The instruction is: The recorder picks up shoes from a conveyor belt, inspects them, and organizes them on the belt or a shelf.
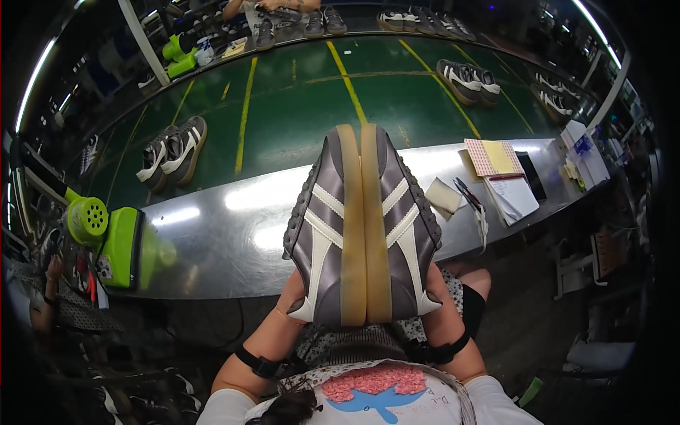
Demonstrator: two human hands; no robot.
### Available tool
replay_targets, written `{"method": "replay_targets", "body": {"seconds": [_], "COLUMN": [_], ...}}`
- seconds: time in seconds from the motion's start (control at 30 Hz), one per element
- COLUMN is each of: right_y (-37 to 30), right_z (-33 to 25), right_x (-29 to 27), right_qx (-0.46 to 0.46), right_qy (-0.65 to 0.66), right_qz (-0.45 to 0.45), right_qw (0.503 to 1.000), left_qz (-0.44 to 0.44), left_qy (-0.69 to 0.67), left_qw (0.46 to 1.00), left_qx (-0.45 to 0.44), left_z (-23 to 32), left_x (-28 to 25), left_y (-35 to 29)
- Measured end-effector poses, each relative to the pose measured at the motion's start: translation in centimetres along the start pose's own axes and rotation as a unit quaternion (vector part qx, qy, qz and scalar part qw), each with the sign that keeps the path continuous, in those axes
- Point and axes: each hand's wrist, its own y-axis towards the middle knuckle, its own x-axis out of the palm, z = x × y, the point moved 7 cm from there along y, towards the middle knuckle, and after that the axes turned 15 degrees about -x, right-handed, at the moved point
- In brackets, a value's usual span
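Note:
I hold a pair of dark grey sneakers with cream stripes and tan gum soles upright in front of me, sole against sole, toes pointing away. My left hand (292,292) grips the left sneaker (327,244) by its heel and opening side. On the other side, the right sneaker (402,244) is held the same way by my right hand (438,289). Most of my fingers are hidden behind or inside the shoes, but both hands are closed on them. The two soles meet along the middle.
Beyond the metal bench (212,234) runs a green conveyor belt (283,113) bearing more sneakers (173,152). A lime-green machine (124,248) stands at left. Notebooks (511,198), a beige pad (445,197) and scissors (471,195) lie at right. A co-worker's arms (283,6) show across the belt.

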Motion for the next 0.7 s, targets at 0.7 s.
{"method": "replay_targets", "body": {"seconds": [0.7], "right_y": [-0.6], "right_z": [-0.5], "right_x": [-1.9], "right_qx": [-0.039], "right_qy": [-0.117], "right_qz": [-0.024], "right_qw": [0.992], "left_qz": [-0.024], "left_qy": [0.095], "left_qw": [0.994], "left_qx": [0.051], "left_z": [1.5], "left_x": [0.4], "left_y": [-2.5]}}
